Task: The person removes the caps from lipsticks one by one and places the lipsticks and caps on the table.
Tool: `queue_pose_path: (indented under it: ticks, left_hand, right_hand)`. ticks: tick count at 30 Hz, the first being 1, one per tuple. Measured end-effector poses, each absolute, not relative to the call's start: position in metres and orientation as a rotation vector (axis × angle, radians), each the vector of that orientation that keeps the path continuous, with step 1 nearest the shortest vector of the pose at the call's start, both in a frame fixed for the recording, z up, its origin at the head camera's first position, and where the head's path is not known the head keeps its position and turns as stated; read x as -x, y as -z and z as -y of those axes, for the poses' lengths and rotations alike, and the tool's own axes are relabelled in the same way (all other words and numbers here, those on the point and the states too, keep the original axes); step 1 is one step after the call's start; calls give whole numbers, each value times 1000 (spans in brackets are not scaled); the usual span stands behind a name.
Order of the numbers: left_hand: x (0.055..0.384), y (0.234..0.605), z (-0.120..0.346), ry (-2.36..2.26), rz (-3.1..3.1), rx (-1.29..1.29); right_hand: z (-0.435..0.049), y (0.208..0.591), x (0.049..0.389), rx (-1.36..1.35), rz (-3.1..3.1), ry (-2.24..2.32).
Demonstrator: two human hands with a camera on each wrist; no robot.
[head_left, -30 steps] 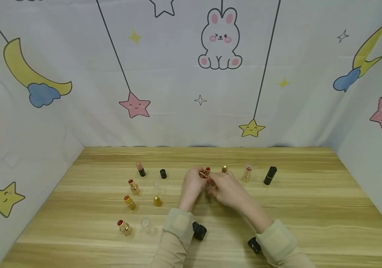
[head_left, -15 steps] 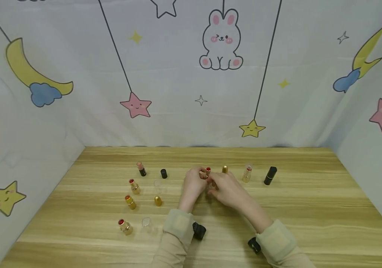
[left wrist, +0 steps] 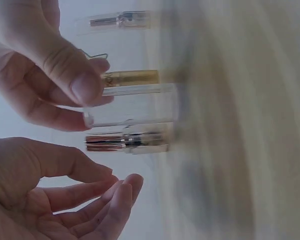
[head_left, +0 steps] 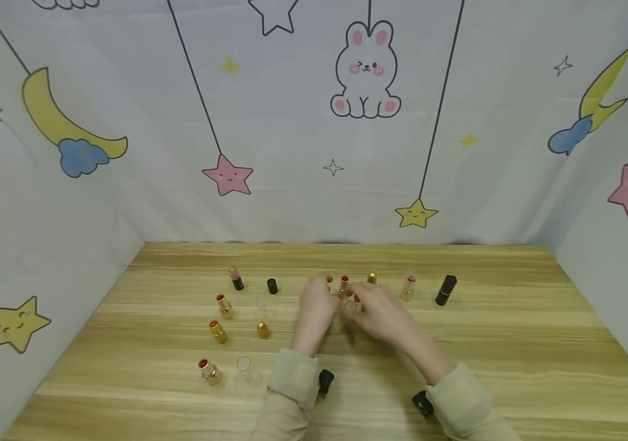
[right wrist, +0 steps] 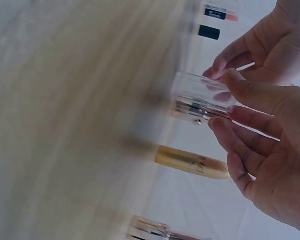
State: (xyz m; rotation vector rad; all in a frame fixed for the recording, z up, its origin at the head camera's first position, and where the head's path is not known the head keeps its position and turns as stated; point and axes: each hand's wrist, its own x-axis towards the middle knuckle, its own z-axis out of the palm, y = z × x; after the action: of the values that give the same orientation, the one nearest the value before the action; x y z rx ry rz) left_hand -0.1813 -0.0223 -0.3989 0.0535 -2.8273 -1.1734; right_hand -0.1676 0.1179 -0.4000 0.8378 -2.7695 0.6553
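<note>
Right hand: the thumb and fingers of the right hand (head_left: 384,313) are clamped on a clear, colourless plastic cap (right wrist: 196,85); whether the lower edge of this cap touches the table, I cannot tell.
Left hand: the fingers of the left hand (head_left: 318,306) are loosely bent, the thumb is close to them, and they hold nothing.
Red lipstick: a shiny gold tube with a red tip (head_left: 344,285) stands upright just beyond the left fingertips, beside the cap, and is uncovered.
Gold lipstick: a closed, bullet-shaped golden tube (left wrist: 139,77) stands upright just behind the right fingers.
To the right of the right fingers: a gold tube under a transparent cover (head_left: 408,288) is near, and a closed black cylindrical tube (head_left: 446,290) is farther.
To the left of the left fingers: a small black round cap (head_left: 272,286) and a golden dome-shaped cap (head_left: 263,331); farther out, a black tube with a pink tip (head_left: 236,278).
Under the fingers: a table of light brown wood grain (head_left: 512,343).
</note>
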Motion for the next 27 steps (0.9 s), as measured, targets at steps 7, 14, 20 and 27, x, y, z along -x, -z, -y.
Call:
queue_pose_path:
  ticks: [7,14,20,27]
  left_hand:
    - [169,379,19,1075,2829,-79]
    - [153,362,12,1037,2778,41]
    - [145,352,5,1142,2734,183]
    - [146,355,-7,1080,2780,330]
  right_hand:
    - [-128,382,159,-815,2751,-458]
    - [-140,366,157,-816,2678,-398]
    - [-151,357,162,-755,2657,-475]
    - [-160,357,174,-665,2628,-530]
